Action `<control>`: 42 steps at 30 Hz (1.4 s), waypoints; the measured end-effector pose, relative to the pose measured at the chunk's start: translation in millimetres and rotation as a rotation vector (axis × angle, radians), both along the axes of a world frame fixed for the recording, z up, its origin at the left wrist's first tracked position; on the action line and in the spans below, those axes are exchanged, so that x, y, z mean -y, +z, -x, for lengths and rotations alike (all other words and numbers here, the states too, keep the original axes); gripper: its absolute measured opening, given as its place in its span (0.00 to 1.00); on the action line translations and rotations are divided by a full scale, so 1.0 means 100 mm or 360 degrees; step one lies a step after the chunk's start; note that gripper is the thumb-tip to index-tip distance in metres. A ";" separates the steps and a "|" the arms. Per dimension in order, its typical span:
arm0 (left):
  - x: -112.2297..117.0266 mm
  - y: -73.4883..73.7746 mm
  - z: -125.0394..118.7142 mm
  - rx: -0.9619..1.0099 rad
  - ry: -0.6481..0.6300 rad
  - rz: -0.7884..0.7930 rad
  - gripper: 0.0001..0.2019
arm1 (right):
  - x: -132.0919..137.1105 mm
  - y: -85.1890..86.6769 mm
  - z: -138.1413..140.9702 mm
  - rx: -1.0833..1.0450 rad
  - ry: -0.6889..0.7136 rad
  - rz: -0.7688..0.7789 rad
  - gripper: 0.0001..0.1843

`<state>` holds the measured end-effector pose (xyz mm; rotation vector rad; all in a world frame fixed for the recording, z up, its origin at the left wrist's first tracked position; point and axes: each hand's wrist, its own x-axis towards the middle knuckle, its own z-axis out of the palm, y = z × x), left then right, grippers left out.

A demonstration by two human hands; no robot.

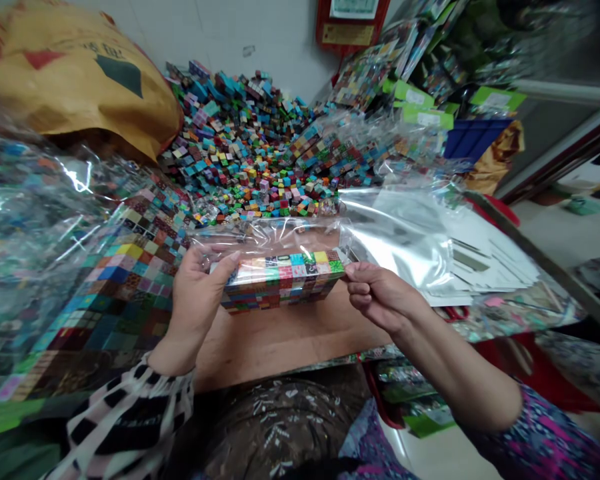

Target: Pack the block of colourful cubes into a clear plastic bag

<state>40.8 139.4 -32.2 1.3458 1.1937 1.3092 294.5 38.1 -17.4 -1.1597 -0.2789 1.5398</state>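
Note:
A rectangular block of small multicoloured cubes (285,280) sits inside a clear plastic bag (280,235) just above the brown tabletop (280,337). My left hand (197,293) grips the block's left end through the plastic. My right hand (380,293) pinches the bag's right edge beside the block's right end.
A big heap of loose coloured cubes (250,147) fills the back. Bagged cube blocks (105,267) are stacked at left, under a yellow sack (75,73). Empty clear bags (430,247) lie at right. Packaged sets with green labels (420,100) stand at the back right.

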 end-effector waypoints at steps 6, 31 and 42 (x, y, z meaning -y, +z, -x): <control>0.01 0.02 -0.01 0.0015 0.0018 0.0007 0.19 | 0.01 -0.05 0.00 -0.0117 0.0036 -0.0045 0.12; 0.01 0.02 -0.01 0.0089 -0.0020 0.0044 0.20 | 0.04 -0.20 0.08 0.0070 -0.0032 -0.0266 0.21; 0.00 0.01 0.01 0.0006 -0.0024 0.0062 0.20 | -0.05 -0.16 -0.09 -0.0204 0.0109 0.0047 0.04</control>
